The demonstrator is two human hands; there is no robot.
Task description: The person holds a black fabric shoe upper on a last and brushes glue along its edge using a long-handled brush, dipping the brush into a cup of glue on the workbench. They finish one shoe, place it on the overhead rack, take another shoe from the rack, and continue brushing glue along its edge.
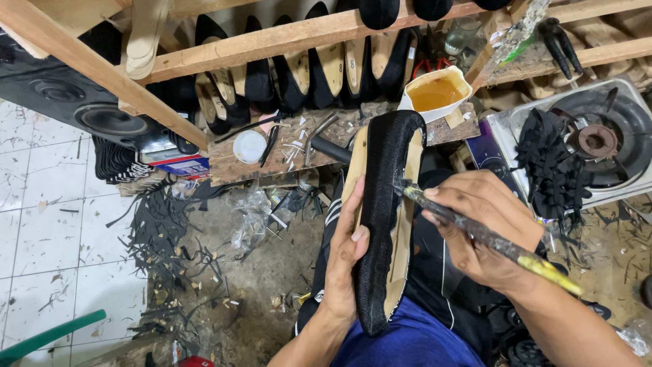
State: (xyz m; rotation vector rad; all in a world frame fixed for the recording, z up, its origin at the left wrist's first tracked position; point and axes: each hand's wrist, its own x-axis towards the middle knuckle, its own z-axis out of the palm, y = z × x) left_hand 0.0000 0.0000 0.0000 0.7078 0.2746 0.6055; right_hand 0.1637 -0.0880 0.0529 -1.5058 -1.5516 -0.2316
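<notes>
Shoe (384, 217) sits upright on the lap, left hand (345, 261) clasping its side; right hand (485, 231) grasps a brush (489, 236), tip touching the shoe's edge. Glue cup (436, 92) stands on the tabletop (285, 153).

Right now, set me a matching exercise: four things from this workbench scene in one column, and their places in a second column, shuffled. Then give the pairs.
Things:
1. black shoe upper on its last
2. glue-crusted brush
3. tub of amber glue
4. pile of black cut pieces

Places:
A. on the gas stove at the right
B. gripped in the right hand
C. on the wooden bench, beyond the shoe's tip
D. steadied by the left hand over the lap

Pairs: 1-D, 2-B, 3-C, 4-A
</notes>
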